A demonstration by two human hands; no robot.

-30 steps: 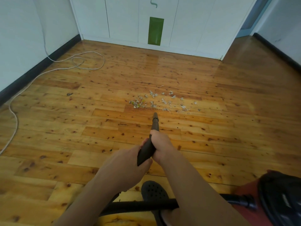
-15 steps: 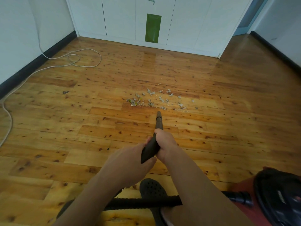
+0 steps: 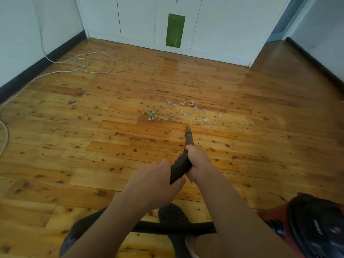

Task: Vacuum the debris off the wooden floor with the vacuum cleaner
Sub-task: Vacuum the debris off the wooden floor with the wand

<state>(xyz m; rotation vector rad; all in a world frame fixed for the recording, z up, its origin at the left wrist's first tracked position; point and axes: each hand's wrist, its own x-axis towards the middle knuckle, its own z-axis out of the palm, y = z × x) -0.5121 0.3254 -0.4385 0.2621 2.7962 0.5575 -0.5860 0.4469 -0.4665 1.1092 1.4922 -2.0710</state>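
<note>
Now left hand (image 3: 154,181) and right hand (image 3: 198,162) grip the wand (image 3: 189,139), right foremost; it points to twelve o'clock, debris (image 3: 178,113) just beyond.

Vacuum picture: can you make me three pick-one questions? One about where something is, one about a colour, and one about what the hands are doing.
1. Where is the debris compared with the nozzle tip?
A) just beyond it
B) inside a bucket
C) on a table

2. What colour is the panel on the white cupboard?
A) red
B) green
C) blue

3. What are the hands doing?
A) hanging free
B) one holds a broom
C) both grip the wand

Answers:
1 A, the scraps lie just past the tip.
2 B, it is plainly green.
3 C, the left hand and right hand curl round it.
</note>
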